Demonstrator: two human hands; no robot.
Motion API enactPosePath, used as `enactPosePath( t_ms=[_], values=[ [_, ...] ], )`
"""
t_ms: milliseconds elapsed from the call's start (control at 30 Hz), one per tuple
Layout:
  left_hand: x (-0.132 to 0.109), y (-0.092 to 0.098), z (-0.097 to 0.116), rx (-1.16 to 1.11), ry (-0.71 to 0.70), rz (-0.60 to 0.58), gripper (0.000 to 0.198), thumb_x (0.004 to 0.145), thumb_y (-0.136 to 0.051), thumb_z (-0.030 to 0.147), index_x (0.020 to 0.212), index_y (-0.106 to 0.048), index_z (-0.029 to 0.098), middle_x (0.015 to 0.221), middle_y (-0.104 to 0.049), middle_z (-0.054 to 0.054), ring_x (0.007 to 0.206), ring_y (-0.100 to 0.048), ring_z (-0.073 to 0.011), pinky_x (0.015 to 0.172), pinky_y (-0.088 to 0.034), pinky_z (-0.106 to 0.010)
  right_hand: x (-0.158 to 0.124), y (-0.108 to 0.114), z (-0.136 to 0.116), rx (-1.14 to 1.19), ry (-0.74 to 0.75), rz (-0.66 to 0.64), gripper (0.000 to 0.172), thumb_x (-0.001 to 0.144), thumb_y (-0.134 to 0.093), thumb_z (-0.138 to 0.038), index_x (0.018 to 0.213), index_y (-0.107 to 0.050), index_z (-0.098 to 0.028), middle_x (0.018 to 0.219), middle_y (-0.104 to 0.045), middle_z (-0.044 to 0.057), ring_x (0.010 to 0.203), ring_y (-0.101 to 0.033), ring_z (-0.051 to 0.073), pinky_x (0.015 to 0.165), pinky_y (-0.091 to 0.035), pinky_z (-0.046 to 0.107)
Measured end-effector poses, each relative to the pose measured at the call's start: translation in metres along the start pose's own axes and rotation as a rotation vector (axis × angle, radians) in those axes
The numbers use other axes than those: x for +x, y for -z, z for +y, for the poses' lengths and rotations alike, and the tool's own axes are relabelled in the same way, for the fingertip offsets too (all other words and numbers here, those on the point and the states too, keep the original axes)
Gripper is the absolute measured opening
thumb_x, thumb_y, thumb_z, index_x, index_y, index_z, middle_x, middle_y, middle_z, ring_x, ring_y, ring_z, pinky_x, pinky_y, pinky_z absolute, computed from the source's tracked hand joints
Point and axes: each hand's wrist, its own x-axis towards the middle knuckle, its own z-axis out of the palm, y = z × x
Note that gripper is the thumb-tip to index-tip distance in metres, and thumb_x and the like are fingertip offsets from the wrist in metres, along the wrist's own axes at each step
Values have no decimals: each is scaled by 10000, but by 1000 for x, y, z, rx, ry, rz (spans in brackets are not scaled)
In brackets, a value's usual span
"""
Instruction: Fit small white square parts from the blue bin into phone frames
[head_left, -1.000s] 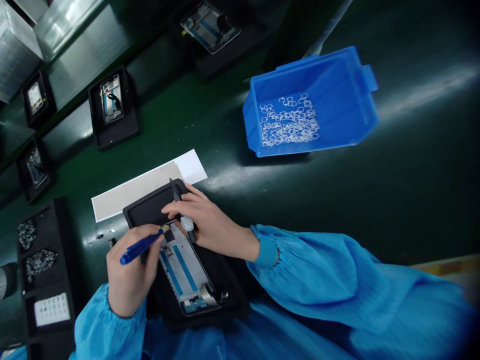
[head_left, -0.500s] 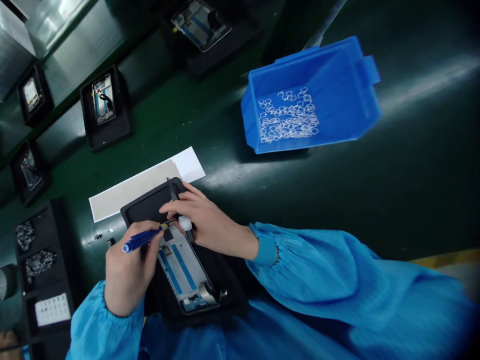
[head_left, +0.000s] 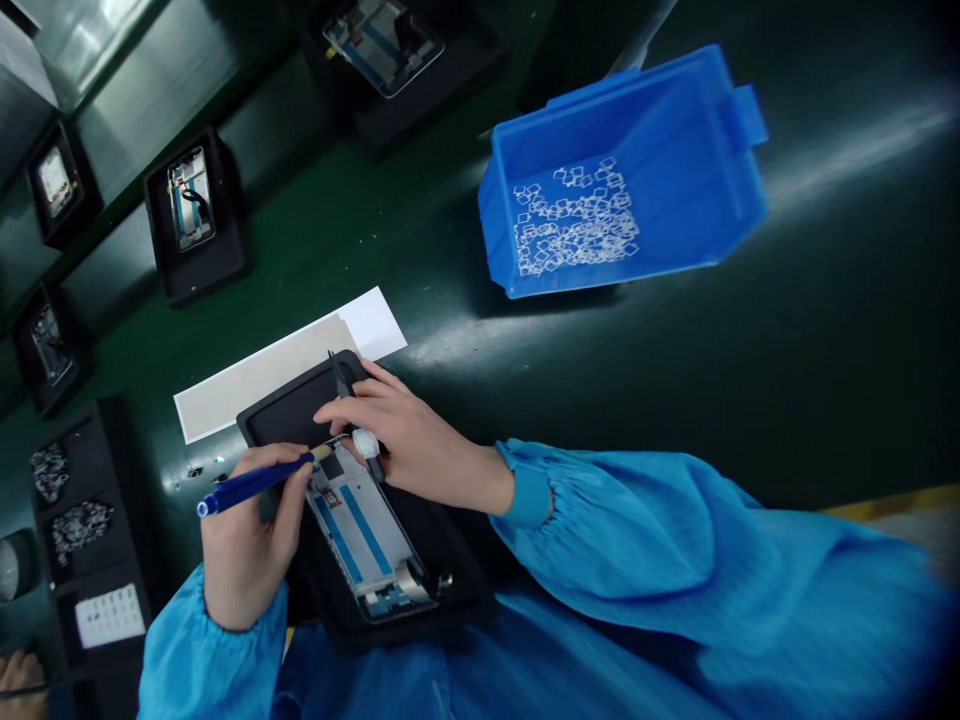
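Note:
My left hand (head_left: 244,560) is closed round a blue pen-shaped tool (head_left: 247,486) with a pale yellowish tip. That tip meets the upper edge of an opened phone frame (head_left: 358,535), which has two blue strips along its inside. My right hand (head_left: 427,450) lies over the frame's top right side, fingertips near the same edge. Dark tweezers (head_left: 340,376) with a white wrap (head_left: 366,444) are tucked in my right hand, points facing away from me. Beneath the frame is a black tray (head_left: 289,408). My fingers hide the frame's top right corner.
A blue bin (head_left: 675,220) holds many small white square frames. A white-edged paper strip (head_left: 262,378) lies behind the tray. More trayed phone frames (head_left: 191,200) stand at the upper left. A black parts tray (head_left: 124,530) is at left; another person's hand (head_left: 21,680) shows below it.
The blue tool's rear end has swung left and down, and more of its barrel shows. My right hand stays at the frame's top edge. The whole view has shifted slightly.

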Motion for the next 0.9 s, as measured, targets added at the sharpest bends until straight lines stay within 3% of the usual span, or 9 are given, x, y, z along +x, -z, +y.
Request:
enactPosePath(
  t_ms=[467, 600, 900],
  values=[
    [-3, -2, 3, 65, -62, -24, 106, 922, -619, 189, 1023, -590, 204, 938, -719, -15, 861, -712, -146, 753, -541, -218, -1, -1, 1, 6, -10, -8, 454, 805, -539, 13, 1186, -548, -234, 936, -643, -5, 1014, -575, 209, 1214, -231, 555],
    [-4, -7, 8, 120, -106, 4, 106, 915, -630, 178, 1011, -588, 193, 926, -719, -23, 833, -711, -143, 729, -536, -219, 0, -1, 1, 15, 6, 12, 416, 814, -556, 5, 1166, -558, -216, 923, -647, -2, 989, -576, 204, 1214, -225, 545],
    [-7, -8, 9, 77, -43, 78, 82, 907, -639, 175, 975, -604, 205, 891, -727, -17, 820, -720, -159, 731, -558, -244, 0, 0, 0, 9, -5, 3, 424, 815, -549, 14, 1164, -548, -227, 915, -642, -7, 1001, -581, 205, 1219, -220, 534]
  ],
)
